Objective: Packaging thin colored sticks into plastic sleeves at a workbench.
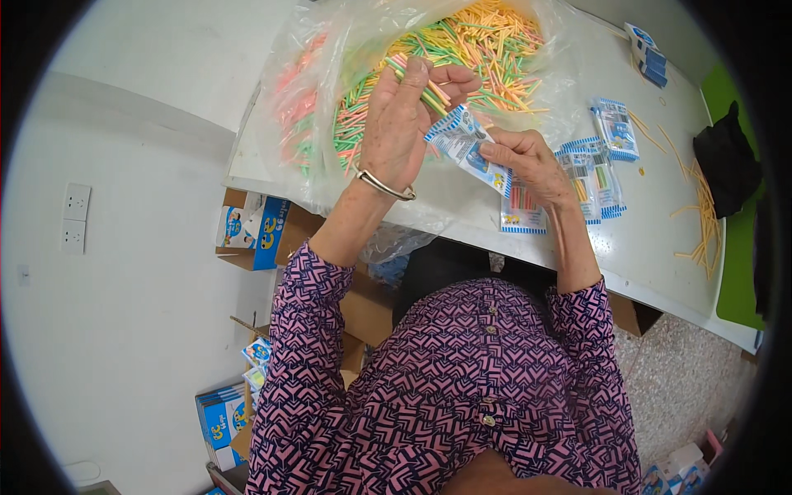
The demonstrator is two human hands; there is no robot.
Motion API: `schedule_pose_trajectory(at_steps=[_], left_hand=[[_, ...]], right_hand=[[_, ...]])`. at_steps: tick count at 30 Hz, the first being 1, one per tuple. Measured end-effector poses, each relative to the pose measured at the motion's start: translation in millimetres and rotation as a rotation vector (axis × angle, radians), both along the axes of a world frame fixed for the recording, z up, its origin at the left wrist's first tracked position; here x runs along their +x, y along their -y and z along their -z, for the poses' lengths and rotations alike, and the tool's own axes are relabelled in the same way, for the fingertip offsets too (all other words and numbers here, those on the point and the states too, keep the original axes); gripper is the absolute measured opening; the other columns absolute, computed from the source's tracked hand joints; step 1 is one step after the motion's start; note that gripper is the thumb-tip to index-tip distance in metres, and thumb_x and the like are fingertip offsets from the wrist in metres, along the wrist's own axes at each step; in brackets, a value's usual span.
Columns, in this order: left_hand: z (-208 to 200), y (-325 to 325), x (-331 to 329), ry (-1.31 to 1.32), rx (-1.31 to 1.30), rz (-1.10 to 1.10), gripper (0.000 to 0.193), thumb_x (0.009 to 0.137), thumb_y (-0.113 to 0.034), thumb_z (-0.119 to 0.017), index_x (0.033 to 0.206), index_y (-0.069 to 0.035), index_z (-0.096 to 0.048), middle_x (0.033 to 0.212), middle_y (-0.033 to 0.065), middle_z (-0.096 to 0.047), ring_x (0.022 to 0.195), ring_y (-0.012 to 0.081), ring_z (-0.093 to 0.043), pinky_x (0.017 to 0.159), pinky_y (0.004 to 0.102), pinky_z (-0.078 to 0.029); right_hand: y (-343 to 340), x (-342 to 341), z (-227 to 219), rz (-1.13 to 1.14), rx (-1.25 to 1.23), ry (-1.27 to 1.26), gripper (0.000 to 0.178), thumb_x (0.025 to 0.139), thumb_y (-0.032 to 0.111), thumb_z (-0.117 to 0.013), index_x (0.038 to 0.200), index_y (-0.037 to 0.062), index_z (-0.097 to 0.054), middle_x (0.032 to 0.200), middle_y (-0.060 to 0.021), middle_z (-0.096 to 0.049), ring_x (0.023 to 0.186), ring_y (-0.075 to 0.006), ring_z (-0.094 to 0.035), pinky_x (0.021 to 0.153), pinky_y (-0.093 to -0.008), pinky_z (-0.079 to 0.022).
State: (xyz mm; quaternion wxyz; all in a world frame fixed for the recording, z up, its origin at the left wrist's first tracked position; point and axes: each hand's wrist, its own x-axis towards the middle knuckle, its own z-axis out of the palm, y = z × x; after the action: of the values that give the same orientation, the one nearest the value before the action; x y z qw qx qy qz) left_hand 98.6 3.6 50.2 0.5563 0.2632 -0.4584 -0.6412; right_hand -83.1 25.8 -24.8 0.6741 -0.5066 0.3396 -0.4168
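Note:
A small bunch of coloured candy sticks [435, 97], pink, green and yellow, is gripped in my left hand [400, 115], with the thumb laid across it. My right hand [528, 161] pinches a small blue-and-white plastic packet [466, 144], tilted, its upper end close against the lower ends of the sticks. Whether the sticks reach inside the packet I cannot tell. Beneath and beside my right hand lie several similar packets [596, 177] with coloured sticks showing through. Behind my left hand a large clear plastic bag [330, 91] lies open, heaped with loose sticks [470, 41].
Loose yellow sticks [705, 219] lie near the right edge of the white table [652, 256], beside a black cloth [726, 161]. A small stack of blue packs [649, 58] stands at the far right. Below the table's left side are cardboard boxes [268, 235].

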Motion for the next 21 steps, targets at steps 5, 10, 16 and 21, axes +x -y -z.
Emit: schedule_pose_trajectory(at_steps=[5,10,16,21], left_hand=[[6.9,1.7,2.7,0.091,-0.041,-0.008,0.032,0.097,-0.029,-0.043,0.104,0.002,-0.048,0.108,0.0200,-0.059,0.103,0.0273,-0.059,0.088,0.0379,-0.050],[18.8,-6.7,1.9,0.246,-0.082,-0.006,0.034,0.097,-0.031,-0.042,0.106,0.000,-0.050,0.109,0.0183,-0.060,0.100,0.0212,-0.059,0.085,0.0339,-0.050],[26.0,-11.0,10.0,0.501,-0.212,-0.007,0.038,0.098,-0.031,-0.039,0.110,0.002,-0.053,0.106,0.0113,-0.061,0.094,0.0139,-0.057,0.087,0.0266,-0.044],[22.6,-0.9,23.5,0.621,-0.285,-0.034,0.033,0.094,-0.029,-0.050,0.111,-0.001,-0.056,0.084,0.0019,-0.059,0.081,0.0072,-0.053,0.066,0.0232,-0.046]], right_hand=[[-0.1,-0.1,-0.1,0.004,0.006,0.021,0.025,0.086,0.015,-0.063,0.100,-0.0054,-0.066,0.084,-0.0026,-0.065,0.075,-0.0043,-0.055,0.067,-0.0186,-0.044],[-1.7,0.6,-4.1,-0.008,0.022,0.044,0.025,0.086,0.016,-0.063,0.100,-0.0054,-0.066,0.085,-0.0032,-0.065,0.074,-0.0044,-0.056,0.066,-0.0185,-0.045],[-0.3,0.1,2.4,0.024,-0.044,-0.025,0.025,0.086,0.015,-0.062,0.101,-0.0043,-0.066,0.087,-0.0027,-0.065,0.077,-0.0049,-0.056,0.069,-0.0189,-0.045],[-1.8,2.6,-2.1,0.095,-0.086,-0.021,0.023,0.086,0.016,-0.062,0.099,-0.0030,-0.067,0.091,-0.0019,-0.064,0.080,-0.0056,-0.055,0.072,-0.0202,-0.044]])
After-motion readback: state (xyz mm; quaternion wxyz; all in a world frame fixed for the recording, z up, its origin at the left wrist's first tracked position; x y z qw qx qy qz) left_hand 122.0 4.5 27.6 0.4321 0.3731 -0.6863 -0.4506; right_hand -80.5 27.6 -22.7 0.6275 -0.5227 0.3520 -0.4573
